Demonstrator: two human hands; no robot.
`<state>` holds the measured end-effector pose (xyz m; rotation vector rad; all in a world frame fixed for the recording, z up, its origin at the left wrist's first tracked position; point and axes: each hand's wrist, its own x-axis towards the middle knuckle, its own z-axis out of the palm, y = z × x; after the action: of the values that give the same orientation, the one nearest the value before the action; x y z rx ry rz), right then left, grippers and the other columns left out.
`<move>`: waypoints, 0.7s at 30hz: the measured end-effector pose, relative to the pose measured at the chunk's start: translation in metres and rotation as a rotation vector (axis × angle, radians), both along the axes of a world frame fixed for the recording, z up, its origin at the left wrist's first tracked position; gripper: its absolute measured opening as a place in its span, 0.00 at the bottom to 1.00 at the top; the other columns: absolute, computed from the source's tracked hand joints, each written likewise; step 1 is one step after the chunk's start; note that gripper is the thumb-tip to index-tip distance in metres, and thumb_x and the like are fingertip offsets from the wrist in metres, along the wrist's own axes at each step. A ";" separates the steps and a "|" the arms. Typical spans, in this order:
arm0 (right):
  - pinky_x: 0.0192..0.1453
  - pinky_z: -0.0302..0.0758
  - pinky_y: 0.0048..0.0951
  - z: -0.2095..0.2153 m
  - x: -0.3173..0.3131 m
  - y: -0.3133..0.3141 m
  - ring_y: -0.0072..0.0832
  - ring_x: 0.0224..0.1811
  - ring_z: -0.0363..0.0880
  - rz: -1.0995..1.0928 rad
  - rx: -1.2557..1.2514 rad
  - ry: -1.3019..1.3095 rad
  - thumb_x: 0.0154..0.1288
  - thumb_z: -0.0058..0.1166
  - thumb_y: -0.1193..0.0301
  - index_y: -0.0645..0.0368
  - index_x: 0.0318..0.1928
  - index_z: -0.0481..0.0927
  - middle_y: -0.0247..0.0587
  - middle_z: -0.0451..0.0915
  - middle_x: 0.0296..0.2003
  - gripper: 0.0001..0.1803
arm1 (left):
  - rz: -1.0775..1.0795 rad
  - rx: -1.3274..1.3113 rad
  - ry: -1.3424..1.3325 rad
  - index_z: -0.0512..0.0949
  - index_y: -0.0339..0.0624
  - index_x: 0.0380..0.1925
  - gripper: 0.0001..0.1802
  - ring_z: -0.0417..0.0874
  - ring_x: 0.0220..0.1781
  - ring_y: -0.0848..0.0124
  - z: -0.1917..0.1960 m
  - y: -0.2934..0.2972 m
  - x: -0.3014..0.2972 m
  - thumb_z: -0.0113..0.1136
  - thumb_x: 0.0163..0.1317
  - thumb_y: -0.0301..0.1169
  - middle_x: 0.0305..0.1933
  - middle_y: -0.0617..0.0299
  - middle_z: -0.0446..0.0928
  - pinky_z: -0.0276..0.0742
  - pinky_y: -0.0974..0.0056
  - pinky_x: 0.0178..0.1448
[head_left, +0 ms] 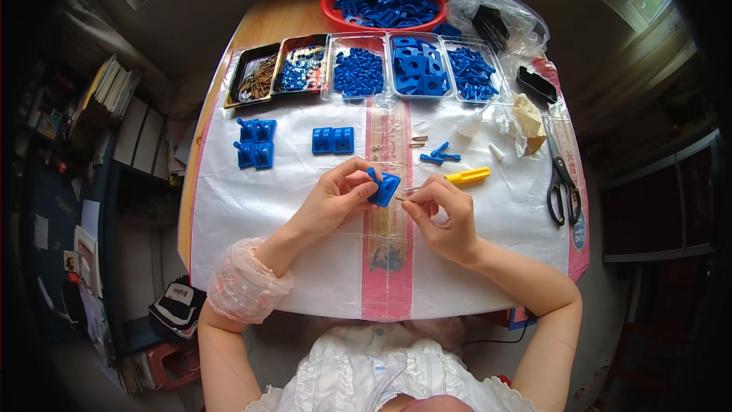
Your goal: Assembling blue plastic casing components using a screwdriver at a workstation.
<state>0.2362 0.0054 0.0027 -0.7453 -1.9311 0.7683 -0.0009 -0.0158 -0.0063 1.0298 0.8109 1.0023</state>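
My left hand (339, 194) is closed on a small blue plastic bracket (387, 190), a square plate with a short lever at its upper left. Close to its right side, my right hand (448, 214) pinches a thin brass-coloured pin (400, 199) between thumb and forefinger. The pin looks apart from the bracket. Beyond the right hand lies a tool with a yellow handle (467, 175); its metal shaft passes partly behind the fingers. Several blue levers (440, 156) and a few loose pins (418, 141) rest farther off. A blue bracket pair (333, 140) sits ahead of my left hand.
Across the back stand trays of pins (258, 78), small blue-and-silver pieces (303, 69), blue levers (358, 72), (470, 72) and blue plates (420, 66). Behind them is a red basin (326, 6). Assembled brackets (255, 143) lie left; black scissors (562, 183) and a white bottle (470, 123) lie right.
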 end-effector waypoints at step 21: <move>0.26 0.71 0.23 0.002 0.001 0.000 0.21 0.23 0.78 0.046 0.072 0.095 0.60 0.70 0.82 0.61 0.34 0.80 0.37 0.79 0.28 0.09 | -0.147 -0.101 -0.252 0.75 0.49 0.53 0.08 0.83 0.58 0.71 0.003 0.001 -0.007 0.56 0.79 0.34 0.57 0.52 0.83 0.77 0.65 0.58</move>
<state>0.2376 0.0058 0.0049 -0.6120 -1.8855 0.7447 -0.0076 -0.0146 -0.0033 0.8441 0.5646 0.9330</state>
